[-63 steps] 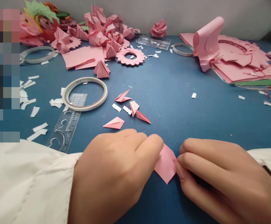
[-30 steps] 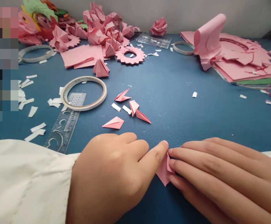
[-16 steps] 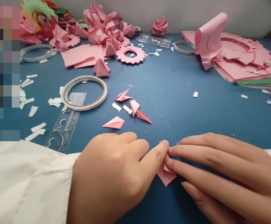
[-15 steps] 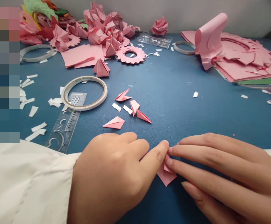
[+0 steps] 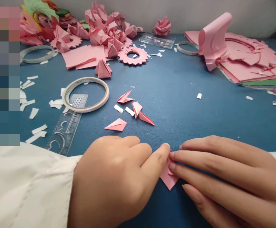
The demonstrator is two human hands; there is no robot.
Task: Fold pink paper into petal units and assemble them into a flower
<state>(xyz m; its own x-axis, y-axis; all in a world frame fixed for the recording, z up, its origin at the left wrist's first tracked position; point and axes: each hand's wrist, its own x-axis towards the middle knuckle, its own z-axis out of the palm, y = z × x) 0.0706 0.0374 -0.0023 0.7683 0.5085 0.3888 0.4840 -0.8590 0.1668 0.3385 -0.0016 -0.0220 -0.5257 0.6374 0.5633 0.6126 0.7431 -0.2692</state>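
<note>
A small folded pink paper piece (image 5: 168, 180) lies on the blue table (image 5: 199, 120) close to the near edge. My left hand (image 5: 119, 177) rests curled beside it, its forefinger tip pressing the paper's upper left edge. My right hand (image 5: 225, 177) lies with fingers stretched out, the fingertips pressing down on the paper's right flap. Most of the paper is hidden under the fingers. Both wrists wear white sleeves.
Three small folded pink pieces (image 5: 138, 109) and a fourth (image 5: 116, 125) lie just beyond my hands. A tape ring (image 5: 85, 94) sits on a clear ruler (image 5: 65, 129) at left. White scraps (image 5: 33, 110), pink folded flowers (image 5: 104, 31) and a stack of pink sheets (image 5: 247, 63) fill the back.
The flat pink paper has been folded smaller. My right fingers went from curled to stretched flat over it and now press slightly lower; my left forefinger stays on the crease.
</note>
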